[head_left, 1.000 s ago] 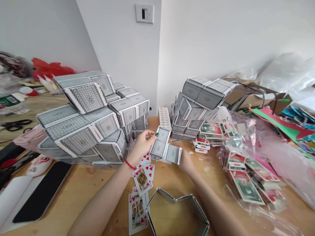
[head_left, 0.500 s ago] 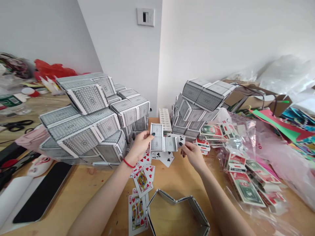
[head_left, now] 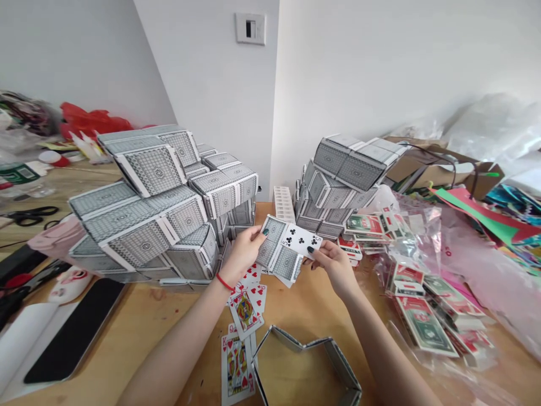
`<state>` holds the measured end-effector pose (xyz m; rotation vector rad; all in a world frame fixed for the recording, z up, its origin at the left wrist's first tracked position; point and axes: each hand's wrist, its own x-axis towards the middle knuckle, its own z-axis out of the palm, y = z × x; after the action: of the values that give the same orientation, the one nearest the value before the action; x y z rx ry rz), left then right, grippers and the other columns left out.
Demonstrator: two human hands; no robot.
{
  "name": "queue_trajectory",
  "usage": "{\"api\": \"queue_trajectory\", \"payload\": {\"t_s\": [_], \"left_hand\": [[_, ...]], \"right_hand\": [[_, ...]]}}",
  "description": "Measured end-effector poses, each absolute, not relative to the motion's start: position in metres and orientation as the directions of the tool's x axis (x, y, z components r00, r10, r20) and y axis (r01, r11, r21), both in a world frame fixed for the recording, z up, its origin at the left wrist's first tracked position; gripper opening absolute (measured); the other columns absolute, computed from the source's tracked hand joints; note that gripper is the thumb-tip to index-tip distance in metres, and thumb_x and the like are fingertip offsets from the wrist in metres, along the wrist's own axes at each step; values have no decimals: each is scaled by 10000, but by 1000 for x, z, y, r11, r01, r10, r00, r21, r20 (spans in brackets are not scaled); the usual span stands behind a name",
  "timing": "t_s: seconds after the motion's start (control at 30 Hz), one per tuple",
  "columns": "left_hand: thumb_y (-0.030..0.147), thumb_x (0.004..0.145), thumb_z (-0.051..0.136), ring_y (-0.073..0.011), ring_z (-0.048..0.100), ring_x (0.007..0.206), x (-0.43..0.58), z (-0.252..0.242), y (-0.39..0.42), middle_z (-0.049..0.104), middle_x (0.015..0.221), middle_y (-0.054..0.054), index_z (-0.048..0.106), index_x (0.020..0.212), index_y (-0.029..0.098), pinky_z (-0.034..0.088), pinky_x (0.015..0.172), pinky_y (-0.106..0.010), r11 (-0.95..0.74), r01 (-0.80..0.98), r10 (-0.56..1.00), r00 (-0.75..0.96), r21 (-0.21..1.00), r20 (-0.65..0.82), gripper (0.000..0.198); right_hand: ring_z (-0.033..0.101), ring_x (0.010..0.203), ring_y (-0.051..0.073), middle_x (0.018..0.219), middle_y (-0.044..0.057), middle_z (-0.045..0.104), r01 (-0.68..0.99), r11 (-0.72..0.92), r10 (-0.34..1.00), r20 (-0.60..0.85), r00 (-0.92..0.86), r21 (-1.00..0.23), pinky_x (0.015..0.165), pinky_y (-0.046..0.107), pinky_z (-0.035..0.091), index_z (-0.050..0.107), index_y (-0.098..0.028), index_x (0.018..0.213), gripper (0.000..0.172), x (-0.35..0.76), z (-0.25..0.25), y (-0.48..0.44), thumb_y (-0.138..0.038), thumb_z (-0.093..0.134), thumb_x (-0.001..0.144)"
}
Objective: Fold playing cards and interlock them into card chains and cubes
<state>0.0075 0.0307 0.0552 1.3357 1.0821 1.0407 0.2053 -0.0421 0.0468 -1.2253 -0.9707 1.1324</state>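
My left hand (head_left: 243, 254) pinches a folded piece of grey-backed playing cards (head_left: 279, 254) above the wooden table (head_left: 139, 327). My right hand (head_left: 333, 265) holds a five of clubs card (head_left: 301, 241) against that piece, face up. Both hands hover between two piles of card cubes: a big pile (head_left: 156, 203) on the left and a smaller one (head_left: 344, 180) at the right. Face-up cards, among them a king of hearts (head_left: 235, 361), lie under my left wrist. A zigzag strip of joined cards (head_left: 308, 361) stands near the table's front edge.
Card boxes (head_left: 422, 316) in plastic wrap crowd the right side, with coloured paper (head_left: 486, 214) and a cardboard box (head_left: 431, 163) behind. A dark tablet (head_left: 67, 338), a mask (head_left: 67, 282) and scissors (head_left: 25, 215) lie at left. A white ridged block (head_left: 282, 203) stands against the wall.
My right hand came up from under the folded piece, took a five of clubs and brought it onto the piece. My left hand kept its pinch and tilted the piece.
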Motion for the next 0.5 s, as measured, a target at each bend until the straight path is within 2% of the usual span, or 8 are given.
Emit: {"api": "queue_trajectory", "payload": {"t_s": [0.17,0.33,0.5], "left_hand": [[254,727,559,-180,585,827,10,56,29,673,901,-61,636,963,143,428,719,-265,-19,55,982,190,998,8,271],[240,719,553,-161,580,744,13,60,26,673,801,-44,635,926,134,421,646,-241,0,22,978,209,1000,-4,246],[238,726,552,-150,578,726,13,60,24,670,807,-41,629,912,135,406,629,-226,-3,13,972,233,1000,0,226]], "right_hand": [[590,549,149,646,43,657,-110,-20,990,-35,139,-994,478,246,422,574,-154,798,302,202,45,-42,-419,655,678],[561,499,145,582,26,633,-140,-4,986,-27,167,-990,473,265,423,551,-175,720,316,201,45,-41,-488,596,721],[551,485,137,565,16,623,-130,6,984,-17,175,-992,480,261,422,546,-177,680,323,202,42,-40,-492,610,709]]}}
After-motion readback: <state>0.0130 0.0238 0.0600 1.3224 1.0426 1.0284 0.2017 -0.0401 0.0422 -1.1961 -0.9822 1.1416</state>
